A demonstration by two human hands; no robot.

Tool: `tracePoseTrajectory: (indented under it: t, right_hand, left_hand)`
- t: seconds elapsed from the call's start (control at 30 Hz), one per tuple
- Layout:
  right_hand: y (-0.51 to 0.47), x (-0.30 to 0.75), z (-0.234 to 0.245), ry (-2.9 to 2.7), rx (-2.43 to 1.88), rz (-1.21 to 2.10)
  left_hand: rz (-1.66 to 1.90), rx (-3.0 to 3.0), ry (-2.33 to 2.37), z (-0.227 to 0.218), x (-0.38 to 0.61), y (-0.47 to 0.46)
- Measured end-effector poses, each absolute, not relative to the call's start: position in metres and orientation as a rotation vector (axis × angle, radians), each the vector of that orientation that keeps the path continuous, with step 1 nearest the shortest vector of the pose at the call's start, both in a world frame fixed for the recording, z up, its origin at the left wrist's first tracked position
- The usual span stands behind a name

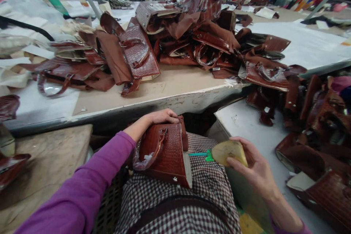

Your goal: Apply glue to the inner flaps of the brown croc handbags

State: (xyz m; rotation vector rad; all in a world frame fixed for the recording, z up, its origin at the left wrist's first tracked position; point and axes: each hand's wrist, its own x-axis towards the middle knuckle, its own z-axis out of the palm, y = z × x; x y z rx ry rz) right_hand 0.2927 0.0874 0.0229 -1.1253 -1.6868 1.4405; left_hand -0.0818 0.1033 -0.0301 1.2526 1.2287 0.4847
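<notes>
A brown crocodile-patterned handbag (171, 150) rests on my lap over a checkered apron (211, 182). My left hand (163, 116) lies over its far edge and grips it, the fingertips partly hidden behind the rim. The bag's handle (157, 150) is partly wrapped in clear plastic. In my right hand (253, 162) is a yellowish squeeze bottle (230, 153), held on its side between thumb and fingers. From its green cap (210, 155) a thin blue-green nozzle (196, 154) points left, its tip at the pale side edge of the bag.
Ahead, a worktable (170, 87) carries a heap of similar brown handbags (186, 33). More bags (323, 197) lie on the white surface at my right. A worn board (52, 161) is at my left. People sit far back.
</notes>
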Motion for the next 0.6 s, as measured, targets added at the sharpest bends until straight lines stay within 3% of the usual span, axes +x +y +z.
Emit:
tracePoseTrajectory:
  t: [0.6]
  right_hand:
    - [0.105, 0.301, 0.011, -2.000, -0.888, 1.352]
  left_hand:
    - [0.469, 1.252, 1.208, -0.030, -0.081, 0.107]
